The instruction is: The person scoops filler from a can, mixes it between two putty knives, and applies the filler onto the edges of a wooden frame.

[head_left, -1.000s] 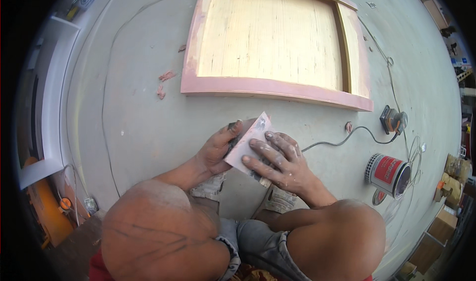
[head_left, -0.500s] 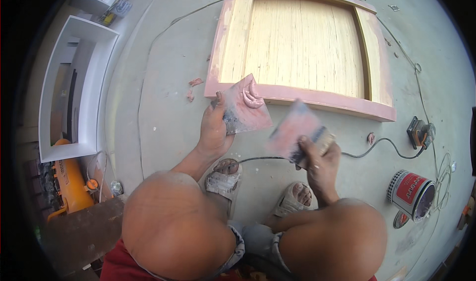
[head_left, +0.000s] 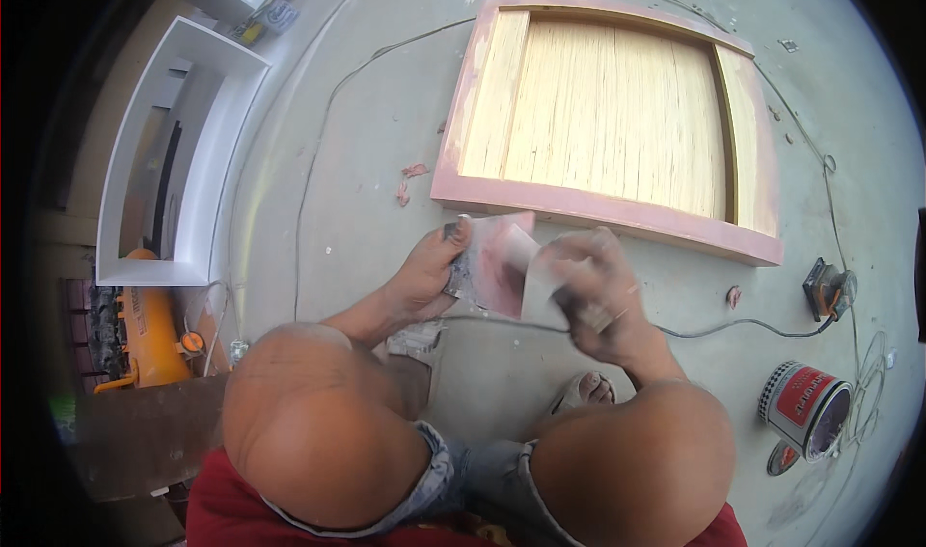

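My left hand (head_left: 426, 269) grips a flat square putty plate (head_left: 489, 275) smeared with pink filler, its thumb on the upper face near one corner. Closed around a second flat spreader (head_left: 538, 285), my right hand (head_left: 603, 296) is smeared by motion. That spreader's edge meets or overlaps the right side of the plate; contact is hard to make out. Just beyond both hands lies a wooden panel with a raised frame (head_left: 579, 207), on the floor. Pink filler coats the frame's outer edges, while the recessed middle is bare pale wood.
An orbital sander (head_left: 828, 291) sits to the right, its black cable (head_left: 743, 325) running across the floor by my feet. Below it a tipped red-and-white can (head_left: 805, 402) lies open. Along the left stand a white open cabinet box (head_left: 198, 161) and a yellow tank machine (head_left: 152, 327).
My right hand has brought its spreader left and turned it against the plate; half a second ago the two were apart. The thick pink ridge on the plate no longer shows. The view has shifted slightly.
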Action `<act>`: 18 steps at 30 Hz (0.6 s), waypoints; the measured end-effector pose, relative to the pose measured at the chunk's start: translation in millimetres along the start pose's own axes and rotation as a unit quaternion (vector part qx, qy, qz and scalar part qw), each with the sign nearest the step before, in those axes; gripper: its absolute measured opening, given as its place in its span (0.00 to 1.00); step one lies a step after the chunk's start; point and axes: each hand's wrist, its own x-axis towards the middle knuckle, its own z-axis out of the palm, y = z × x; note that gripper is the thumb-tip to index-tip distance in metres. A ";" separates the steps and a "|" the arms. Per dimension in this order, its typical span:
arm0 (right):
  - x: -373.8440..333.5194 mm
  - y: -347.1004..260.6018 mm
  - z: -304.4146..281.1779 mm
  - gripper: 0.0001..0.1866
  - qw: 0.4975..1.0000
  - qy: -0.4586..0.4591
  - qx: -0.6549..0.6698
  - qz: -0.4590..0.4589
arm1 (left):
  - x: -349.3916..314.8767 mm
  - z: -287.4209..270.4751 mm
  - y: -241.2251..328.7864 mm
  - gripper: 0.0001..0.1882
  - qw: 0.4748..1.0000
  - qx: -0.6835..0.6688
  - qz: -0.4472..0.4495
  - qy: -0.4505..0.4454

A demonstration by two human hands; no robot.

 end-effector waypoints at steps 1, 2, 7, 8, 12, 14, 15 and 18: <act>4.7 -1.2 7.5 0.24 1.000 -0.003 0.004 -0.003 | -5.2 -6.2 -1.0 0.29 0.997 -0.078 -0.014 -0.010; 9.0 -4.9 16.2 0.27 0.990 -0.088 -0.093 -0.063 | -10.2 -13.3 -1.8 0.31 0.987 -0.156 -0.026 -0.020; 22.5 -7.1 31.0 0.30 0.928 -0.192 -0.315 -0.045 | -3.1 -25.6 7.5 0.34 0.983 -0.172 0.032 -0.056; 30.1 -8.0 25.8 0.30 0.923 -0.203 -0.325 -0.042 | -0.5 -30.6 9.5 0.33 0.974 -0.215 0.039 -0.050; 74.8 -12.6 -8.2 0.32 0.814 -0.310 -0.483 0.094 | 8.3 -74.9 33.9 0.32 0.962 -0.248 0.086 -0.076; 109.9 -26.4 -6.5 0.27 0.854 -0.278 -0.411 0.154 | 11.2 -108.5 56.1 0.32 0.947 -0.214 0.178 -0.164; 125.6 -34.1 -1.4 0.24 0.883 -0.247 -0.333 0.219 | 18.4 -126.9 53.4 0.32 0.952 -0.177 0.236 -0.085; 182.1 -53.3 11.7 0.18 0.831 -0.109 -0.008 0.545 | 26.9 -155.3 64.6 0.31 0.949 -0.097 0.301 -0.007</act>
